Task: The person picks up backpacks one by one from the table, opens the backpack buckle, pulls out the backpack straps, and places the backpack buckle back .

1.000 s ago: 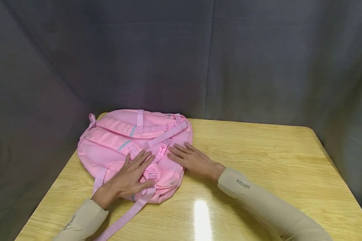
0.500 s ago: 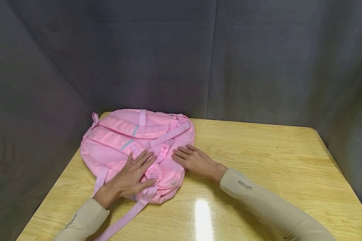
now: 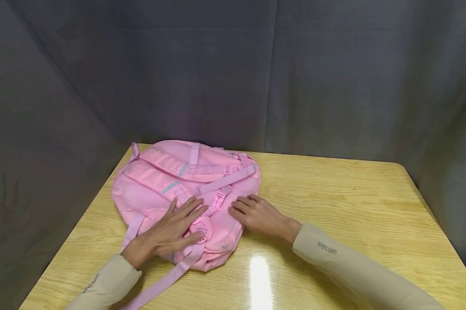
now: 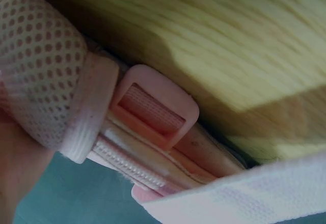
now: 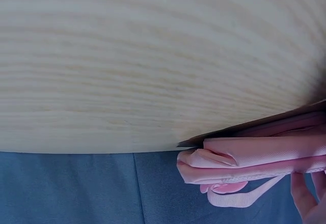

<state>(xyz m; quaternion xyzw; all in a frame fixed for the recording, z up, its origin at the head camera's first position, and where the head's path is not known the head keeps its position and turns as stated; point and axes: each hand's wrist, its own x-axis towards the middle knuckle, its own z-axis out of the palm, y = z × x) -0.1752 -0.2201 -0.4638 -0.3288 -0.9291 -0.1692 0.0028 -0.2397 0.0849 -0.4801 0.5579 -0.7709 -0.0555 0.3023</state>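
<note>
A pink backpack (image 3: 140, 198) lies flat on the table's left half, shoulder straps and mesh back facing up. My left hand (image 3: 171, 232) rests on its near side with fingers spread, thumb over a strap slider. The right hand (image 3: 262, 217) touches the bag's right end, fingertips on the mesh beside a pink side-release buckle (image 3: 218, 200). In the left wrist view, mesh, a zipper (image 4: 130, 165) and a plastic strap loop (image 4: 158, 104) show close up. At the right wrist view's lower right, fingers (image 5: 304, 198) lie against the bag's edge.
The wooden table (image 3: 333, 193) extends to the right of the bag. Dark grey curtains (image 3: 333, 77) stand behind and at both sides. A loose pink strap (image 3: 161, 284) trails from the bag toward the table's front edge.
The backpack has slid a little to the right and toward the front. My right hand has shifted right with it; the left hand stays on the bag, moving slightly.
</note>
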